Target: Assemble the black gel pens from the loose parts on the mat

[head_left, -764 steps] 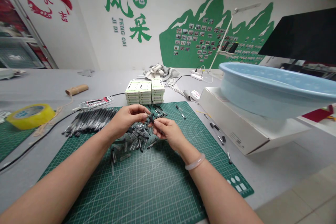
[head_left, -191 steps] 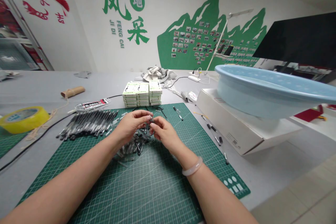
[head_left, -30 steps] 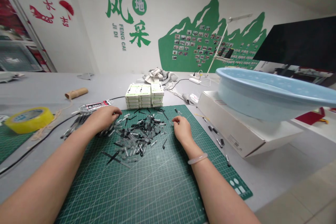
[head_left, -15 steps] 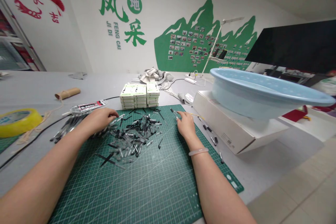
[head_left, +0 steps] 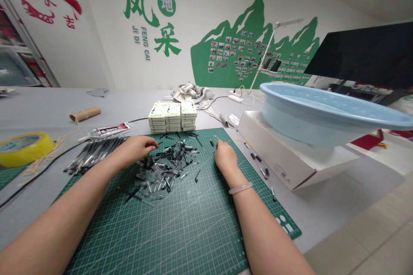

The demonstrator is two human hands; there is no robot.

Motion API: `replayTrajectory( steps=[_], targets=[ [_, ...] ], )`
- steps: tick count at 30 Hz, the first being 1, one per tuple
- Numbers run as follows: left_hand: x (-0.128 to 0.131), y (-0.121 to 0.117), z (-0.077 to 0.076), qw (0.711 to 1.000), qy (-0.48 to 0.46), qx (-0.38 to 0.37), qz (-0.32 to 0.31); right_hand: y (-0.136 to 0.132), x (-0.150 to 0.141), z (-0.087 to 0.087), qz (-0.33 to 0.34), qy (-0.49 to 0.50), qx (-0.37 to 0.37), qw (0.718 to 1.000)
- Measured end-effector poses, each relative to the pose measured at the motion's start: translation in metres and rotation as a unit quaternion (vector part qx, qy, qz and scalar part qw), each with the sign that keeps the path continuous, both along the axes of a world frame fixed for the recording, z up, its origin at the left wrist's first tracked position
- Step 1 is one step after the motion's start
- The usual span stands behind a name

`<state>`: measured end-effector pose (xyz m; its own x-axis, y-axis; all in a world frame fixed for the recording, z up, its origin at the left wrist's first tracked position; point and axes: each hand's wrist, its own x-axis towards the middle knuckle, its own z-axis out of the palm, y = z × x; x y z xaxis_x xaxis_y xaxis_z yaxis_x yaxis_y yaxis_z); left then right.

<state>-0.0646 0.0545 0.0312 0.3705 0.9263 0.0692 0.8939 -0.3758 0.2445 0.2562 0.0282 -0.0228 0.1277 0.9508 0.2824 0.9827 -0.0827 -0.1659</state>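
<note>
My left hand [head_left: 139,148] hovers over the left edge of a loose pile of black and clear pen parts [head_left: 172,159]. Its fingers are loosely curved, and nothing shows between them. Behind its wrist, a row of clear pens with black ends [head_left: 93,154] lies side by side. Right of the pile, my right hand [head_left: 226,157] has its thumb and fingers closed on a pen [head_left: 212,142], whose dark end sticks out to the left. The green cutting mat [head_left: 180,227] lies under both hands.
Stacked small white boxes [head_left: 172,118] stand behind the pile. A blue basin [head_left: 309,116] rests on a white carton [head_left: 274,154] at right, with loose pens and caps [head_left: 258,158] alongside. Yellow tape [head_left: 26,148], a cardboard tube [head_left: 84,114] and a black-and-red packet [head_left: 109,130] are left.
My left hand has left the pen row and moved right to the pile. My right hand has reached the lone pen on the mat and closed on it; the pen has turned.
</note>
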Motion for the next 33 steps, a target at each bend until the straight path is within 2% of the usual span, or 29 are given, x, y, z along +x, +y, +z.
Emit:
replayTrajectory(
  steps=[5,11,13,16,20,24,27,29,30,33],
  targets=[
    [0.004,-0.003,0.004,1.000,-0.008,-0.015,-0.006,-0.004,-0.006,0.003,-0.025,0.009,-0.055,0.998],
    [0.002,-0.003,0.007,1.000,0.000,-0.013,-0.003,0.003,-0.016,0.000,0.012,0.100,-0.024,0.995],
    [0.002,-0.004,0.008,1.000,0.000,-0.011,-0.006,0.006,-0.019,-0.003,0.037,0.082,-0.006,0.996],
    [0.003,-0.005,0.009,1.000,-0.007,-0.009,-0.004,0.008,-0.023,-0.007,0.061,0.047,-0.017,0.997],
    [0.006,-0.008,0.011,1.000,-0.013,-0.012,-0.011,0.004,-0.029,-0.006,0.056,-0.013,-0.030,0.998],
    [0.014,-0.011,0.004,0.999,-0.030,-0.023,-0.016,-0.004,-0.030,-0.003,0.027,-0.033,-0.038,0.998],
    [0.026,-0.014,-0.005,0.996,-0.079,-0.023,-0.023,-0.006,-0.030,-0.002,0.037,0.057,-0.045,0.997],
    [0.037,-0.018,-0.009,0.983,-0.170,-0.067,-0.021,-0.007,-0.034,-0.001,0.092,0.166,-0.031,0.981],
    [0.043,-0.021,-0.010,0.966,-0.234,-0.111,-0.015,-0.008,-0.038,0.000,0.131,0.222,-0.021,0.966],
    [0.059,-0.030,-0.009,0.874,-0.429,-0.228,0.003,-0.014,-0.054,0.003,0.246,0.349,-0.010,0.904]
  ],
)
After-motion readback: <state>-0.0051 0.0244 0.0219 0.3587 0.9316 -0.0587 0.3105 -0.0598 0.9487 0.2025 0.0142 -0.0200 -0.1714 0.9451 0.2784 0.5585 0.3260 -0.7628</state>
